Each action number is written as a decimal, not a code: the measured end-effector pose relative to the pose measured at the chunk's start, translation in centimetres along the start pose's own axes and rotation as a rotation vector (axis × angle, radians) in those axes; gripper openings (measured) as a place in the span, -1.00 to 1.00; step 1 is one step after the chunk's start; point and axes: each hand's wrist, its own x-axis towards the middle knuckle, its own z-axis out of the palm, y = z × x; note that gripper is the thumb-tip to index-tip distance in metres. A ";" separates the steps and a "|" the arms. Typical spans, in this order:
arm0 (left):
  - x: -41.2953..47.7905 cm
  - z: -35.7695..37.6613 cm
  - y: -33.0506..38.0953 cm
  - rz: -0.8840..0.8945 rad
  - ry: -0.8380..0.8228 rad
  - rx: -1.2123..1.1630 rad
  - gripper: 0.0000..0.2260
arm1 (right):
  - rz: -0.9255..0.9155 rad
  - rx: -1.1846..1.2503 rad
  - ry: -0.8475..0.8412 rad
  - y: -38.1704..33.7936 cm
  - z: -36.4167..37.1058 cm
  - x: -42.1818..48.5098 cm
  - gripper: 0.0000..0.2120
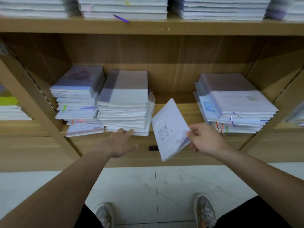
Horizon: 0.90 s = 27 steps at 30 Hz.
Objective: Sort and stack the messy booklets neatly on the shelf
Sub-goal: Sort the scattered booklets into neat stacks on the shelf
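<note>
At the shelf's [194, 112] front edge, straight-fingered left hand [120, 142] touches the middle stack [125, 112]; right hand [204, 140] pinches a booklet [171, 129] before the open gap [174, 94].

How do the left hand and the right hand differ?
The left hand reaches with straight fingers to the foot of the middle stack; the right hand pinches one booklet by its corner. The left hand's stack lies flat on the shelf; the right hand's booklet is held tilted. Both are bare.

You get soft, even light here, with the shelf [164, 51] shaded deep at its back. Blur smears the upper stacks [125, 9], and wide-angle bowing curves your frame edges.
</note>
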 end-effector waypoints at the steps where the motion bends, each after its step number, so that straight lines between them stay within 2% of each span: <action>1: 0.0 -0.2 -0.2 0.005 0.008 -0.010 -0.31 | -0.008 0.001 0.031 0.0 -0.7 -0.8 -0.77; 6: -0.3 -1.2 -1.0 -0.038 0.086 -0.089 -0.40 | -0.025 0.347 0.180 -2.1 -3.6 -4.9 -0.74; 9: -1.5 -2.1 -1.5 -0.039 0.150 -0.168 -0.48 | -0.052 0.475 0.191 -4.5 -3.1 -4.4 -0.77; 18: -6.4 -5.3 -9.7 -0.135 0.447 -0.375 -0.62 | -0.120 0.595 0.086 -16.3 5.3 3.9 -0.71; 22: -7.6 -5.4 -13.7 -0.213 0.498 -0.472 -0.66 | -0.089 0.703 0.022 -22.7 9.0 8.1 -0.86; 24: -7.6 -5.2 -15.0 -0.242 0.500 -0.518 -0.66 | -0.072 0.718 0.015 -25.5 10.6 10.3 -0.75; 27: -7.0 -5.0 -16.0 -0.249 0.497 -0.567 -0.65 | -0.048 0.666 0.034 -28.5 13.5 14.0 -0.80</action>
